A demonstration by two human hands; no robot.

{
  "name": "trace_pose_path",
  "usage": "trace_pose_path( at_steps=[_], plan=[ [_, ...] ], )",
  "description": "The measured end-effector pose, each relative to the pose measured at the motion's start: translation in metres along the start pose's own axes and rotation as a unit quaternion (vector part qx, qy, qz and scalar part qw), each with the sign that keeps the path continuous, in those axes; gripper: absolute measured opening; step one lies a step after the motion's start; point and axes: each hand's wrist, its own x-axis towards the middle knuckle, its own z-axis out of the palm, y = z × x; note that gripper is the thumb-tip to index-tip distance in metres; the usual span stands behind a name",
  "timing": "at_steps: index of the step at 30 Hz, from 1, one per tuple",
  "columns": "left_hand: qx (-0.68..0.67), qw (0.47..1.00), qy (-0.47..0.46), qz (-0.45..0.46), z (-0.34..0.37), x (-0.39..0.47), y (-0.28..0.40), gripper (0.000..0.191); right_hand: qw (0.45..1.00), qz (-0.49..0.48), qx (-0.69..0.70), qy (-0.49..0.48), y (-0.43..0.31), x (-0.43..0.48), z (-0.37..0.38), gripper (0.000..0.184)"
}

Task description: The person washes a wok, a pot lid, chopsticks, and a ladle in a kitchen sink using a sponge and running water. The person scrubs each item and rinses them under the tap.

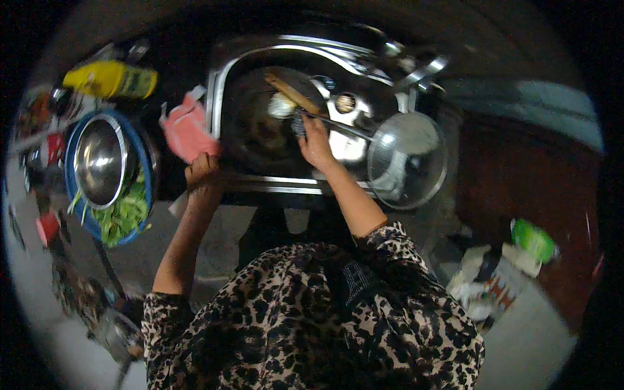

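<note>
A pink cloth (189, 127) hangs from the closed fingers of my left hand (202, 170), beside the left rim of a metal-edged sink (219, 102). Over the sink, my right hand (317, 144) touches a dark, patterned pad or scrubber (298, 126), next to the dark handle (348, 128) of a strainer-like round utensil; its grip on them is blurred. A wooden-handled tool (292, 93) lies slanted just beyond my fingers, near a pale object (281, 106). The round, translucent utensil (408, 158) rests over the sink's right edge.
At left, a blue basin (82, 214) holds a steel bowl (99, 163) and leafy greens (122, 212). A yellow bottle (111, 79) lies beyond it. Shiny metal utensils (421, 73) are at the back right. A green package (534, 241) sits at lower right.
</note>
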Motion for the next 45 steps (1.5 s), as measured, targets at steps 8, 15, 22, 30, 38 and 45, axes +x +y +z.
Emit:
trace_pose_path(
  at_steps=[8, 15, 22, 30, 38, 45],
  plan=[
    [-0.601, 0.795, -0.076, 0.032, 0.030, 0.087, 0.254, 0.039, 0.807, 0.331, 0.468, 0.144, 0.005, -0.061, -0.183, 0.042],
    [-0.827, 0.460, -0.316, -0.066, 0.039, 0.113, 0.358, 0.038, 0.804, 0.300, 0.440, 0.267, 0.053, -0.115, -0.283, 0.044],
    [-0.847, 0.498, -0.136, -0.131, 0.012, 0.111, 0.358, 0.021, 0.847, 0.282, 0.388, 0.228, 0.052, -0.104, -0.294, 0.047],
    [-0.822, 0.566, 0.050, -0.023, -0.069, 0.077, 0.165, 0.033, 0.971, 0.046, 0.210, 0.103, 0.014, -0.022, -0.220, 0.053],
    [-0.753, 0.647, 0.117, -0.028, -0.016, 0.107, 0.103, 0.045, 0.998, 0.022, -0.046, 0.044, 0.004, 0.085, -0.081, 0.058],
    [-0.721, 0.607, 0.055, -0.329, 0.060, 0.128, 0.103, 0.064, 0.955, -0.230, -0.150, -0.111, -0.063, 0.070, -0.010, 0.034]
  ],
)
